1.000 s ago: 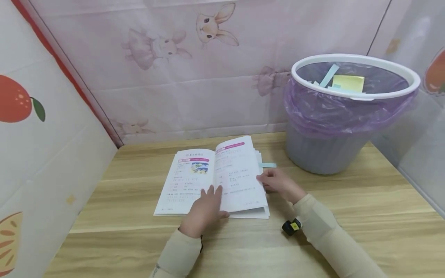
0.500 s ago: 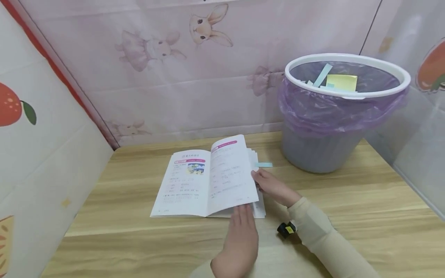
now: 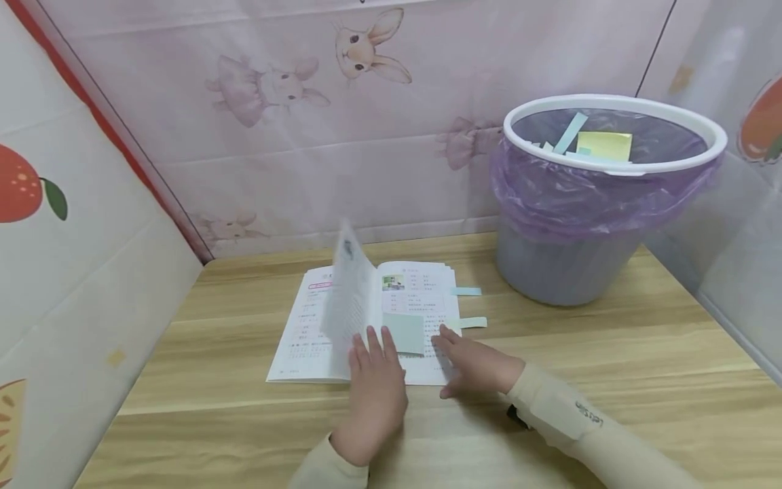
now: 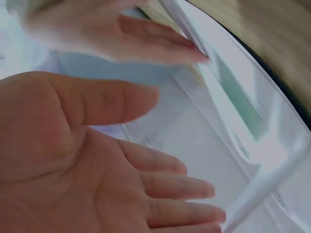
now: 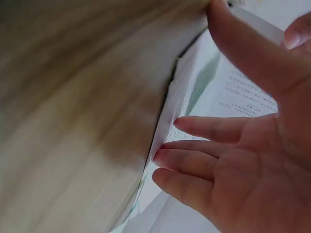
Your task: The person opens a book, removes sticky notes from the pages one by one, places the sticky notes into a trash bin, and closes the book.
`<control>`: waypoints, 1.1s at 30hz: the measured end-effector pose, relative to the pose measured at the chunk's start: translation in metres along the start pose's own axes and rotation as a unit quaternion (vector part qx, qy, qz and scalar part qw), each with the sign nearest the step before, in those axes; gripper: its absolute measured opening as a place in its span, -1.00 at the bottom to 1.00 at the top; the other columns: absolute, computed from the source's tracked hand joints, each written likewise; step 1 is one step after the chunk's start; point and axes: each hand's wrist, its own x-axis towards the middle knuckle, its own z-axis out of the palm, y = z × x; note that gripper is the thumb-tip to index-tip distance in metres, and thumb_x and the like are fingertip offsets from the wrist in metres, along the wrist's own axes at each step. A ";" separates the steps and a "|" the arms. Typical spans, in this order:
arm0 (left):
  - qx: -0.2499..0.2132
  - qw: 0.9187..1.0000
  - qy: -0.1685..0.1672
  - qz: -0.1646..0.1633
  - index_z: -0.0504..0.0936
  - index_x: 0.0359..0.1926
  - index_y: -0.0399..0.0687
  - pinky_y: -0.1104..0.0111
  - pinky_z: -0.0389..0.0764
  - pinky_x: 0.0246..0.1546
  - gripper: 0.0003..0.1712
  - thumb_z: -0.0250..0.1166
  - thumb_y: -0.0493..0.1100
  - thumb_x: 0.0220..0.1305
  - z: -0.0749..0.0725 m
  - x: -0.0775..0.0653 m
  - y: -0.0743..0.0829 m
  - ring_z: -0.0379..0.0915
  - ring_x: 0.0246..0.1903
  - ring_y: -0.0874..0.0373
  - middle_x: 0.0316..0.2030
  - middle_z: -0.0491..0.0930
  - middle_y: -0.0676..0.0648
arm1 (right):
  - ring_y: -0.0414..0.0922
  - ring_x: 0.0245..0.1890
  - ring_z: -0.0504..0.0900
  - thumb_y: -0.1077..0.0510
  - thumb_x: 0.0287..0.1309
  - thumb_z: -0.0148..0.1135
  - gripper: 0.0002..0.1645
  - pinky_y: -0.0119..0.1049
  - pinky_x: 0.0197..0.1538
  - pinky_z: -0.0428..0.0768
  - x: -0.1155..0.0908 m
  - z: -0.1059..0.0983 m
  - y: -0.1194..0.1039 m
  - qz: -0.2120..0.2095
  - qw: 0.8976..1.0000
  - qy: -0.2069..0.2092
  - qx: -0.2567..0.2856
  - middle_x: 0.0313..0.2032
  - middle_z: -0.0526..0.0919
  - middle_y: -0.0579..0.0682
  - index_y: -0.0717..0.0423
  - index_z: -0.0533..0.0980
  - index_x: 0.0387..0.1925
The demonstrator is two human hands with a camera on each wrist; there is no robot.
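An open book (image 3: 421, 370) lies on the wooden table, one blurred page (image 3: 348, 305) standing up near its spine. My left hand (image 3: 377, 387) is at the book's lower middle, fingers extended beside the raised page; the left wrist view shows its palm (image 4: 87, 174) and straight fingers. On the right-hand page is a pale green sticky note (image 3: 404, 333). My right hand (image 3: 479, 363) rests at that page's right edge, its fingers spread and nothing gripped. A blue tab (image 3: 468, 291) and a pale green tab (image 3: 474, 322) stick out from the book's right side.
A grey bin (image 3: 550, 265) with a purple liner (image 3: 586, 204) and white rim (image 3: 617, 102) stands at the table's back right. Inside it are a yellow note (image 3: 605, 145) and a blue strip (image 3: 571, 132). Printed walls border the wooden table (image 3: 201, 421).
The page my right hand was holding has swung up and leftward, uncovering the green sticky note and a second tab. My left hand has moved left and up onto the book; my right hand has let go.
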 end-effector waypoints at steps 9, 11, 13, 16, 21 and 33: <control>-0.064 0.997 -0.037 0.009 0.26 0.27 -0.57 -0.11 0.33 0.19 -0.24 0.31 -0.11 0.24 0.005 0.017 -0.040 0.18 0.25 -0.44 0.23 0.28 -0.55 | 0.33 0.14 0.45 0.09 0.13 0.35 -0.23 0.07 0.11 0.49 -0.012 0.009 -0.009 -0.043 0.993 0.043 -0.106 0.25 0.27 0.50 0.51 0.32 0.22; -0.079 0.995 -0.050 0.024 0.29 0.25 -0.57 -0.10 0.35 0.18 -0.25 0.33 -0.12 0.23 0.008 0.020 -0.048 0.19 0.27 -0.39 0.23 0.29 -0.52 | 0.32 0.08 0.51 0.10 0.15 0.33 -0.29 0.05 0.04 0.54 -0.013 0.011 -0.009 -0.064 0.987 0.060 -0.136 0.21 0.33 0.51 0.53 0.35 0.18; -0.093 0.992 -0.073 0.040 0.33 0.24 -0.53 -0.07 0.35 0.19 -0.29 0.34 -0.13 0.22 0.010 0.023 -0.053 0.19 0.29 -0.34 0.24 0.32 -0.46 | 0.32 0.05 0.53 0.12 0.15 0.32 -0.32 0.04 0.01 0.56 -0.014 0.012 -0.008 -0.076 0.983 0.069 -0.153 0.18 0.36 0.51 0.53 0.37 0.15; -0.090 0.989 -0.086 0.077 0.43 0.20 -0.46 -0.02 0.38 0.18 -0.34 0.39 -0.15 0.16 0.013 0.025 -0.059 0.26 0.27 -0.28 0.22 0.39 -0.38 | 0.32 0.10 0.50 0.16 0.14 0.33 -0.34 0.05 0.06 0.53 -0.014 0.009 -0.004 -0.069 0.986 0.067 -0.140 0.19 0.36 0.51 0.53 0.38 0.15; -0.077 0.987 -0.092 0.106 0.49 0.17 -0.35 0.02 0.45 0.12 -0.35 0.44 -0.13 0.09 0.015 0.028 -0.063 0.33 0.23 -0.23 0.21 0.45 -0.29 | 0.33 0.14 0.45 0.14 0.13 0.35 -0.33 0.06 0.12 0.48 -0.012 -0.001 -0.002 -0.053 0.992 0.043 -0.102 0.19 0.35 0.52 0.52 0.39 0.14; -0.027 0.991 -0.082 0.100 0.56 0.14 -0.24 0.06 0.55 0.00 -0.32 0.48 -0.01 0.01 0.021 0.031 -0.060 0.41 0.19 -0.17 0.18 0.50 -0.21 | -0.05 -0.41 0.48 0.08 0.10 0.39 -0.66 -0.18 -0.32 0.54 0.021 -0.006 -0.041 -0.042 0.964 0.104 -0.241 -0.41 0.50 0.06 0.31 0.56 -0.28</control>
